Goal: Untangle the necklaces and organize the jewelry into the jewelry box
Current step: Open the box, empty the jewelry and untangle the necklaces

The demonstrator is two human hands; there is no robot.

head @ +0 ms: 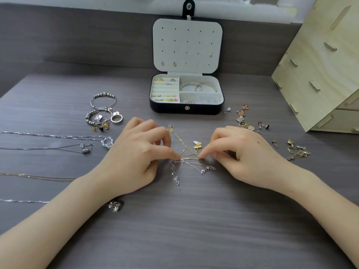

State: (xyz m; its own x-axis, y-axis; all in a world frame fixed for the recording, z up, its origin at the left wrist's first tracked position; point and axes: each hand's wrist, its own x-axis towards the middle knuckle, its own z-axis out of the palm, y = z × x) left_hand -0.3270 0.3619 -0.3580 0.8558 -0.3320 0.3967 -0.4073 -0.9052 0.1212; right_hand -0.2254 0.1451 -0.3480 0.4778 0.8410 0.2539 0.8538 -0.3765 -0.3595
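Observation:
A tangle of thin gold and silver necklaces (186, 162) lies on the grey table, with a gold butterfly pendant (197, 145) on one chain. My left hand (136, 158) pinches the gold chain at the left of the knot. My right hand (239, 154) pinches the same chain at the right, a short taut length between them. The black jewelry box (186, 109) stands open behind, with rings, earrings and bangles in its compartments and a few studs on the lid panel.
Beaded bracelets and rings (104, 113) lie at the left, above several straightened necklaces (58, 142). Loose earrings (246, 121) and a small gold chain heap (297, 151) lie at the right. A plywood drawer unit (326, 70) stands at the far right.

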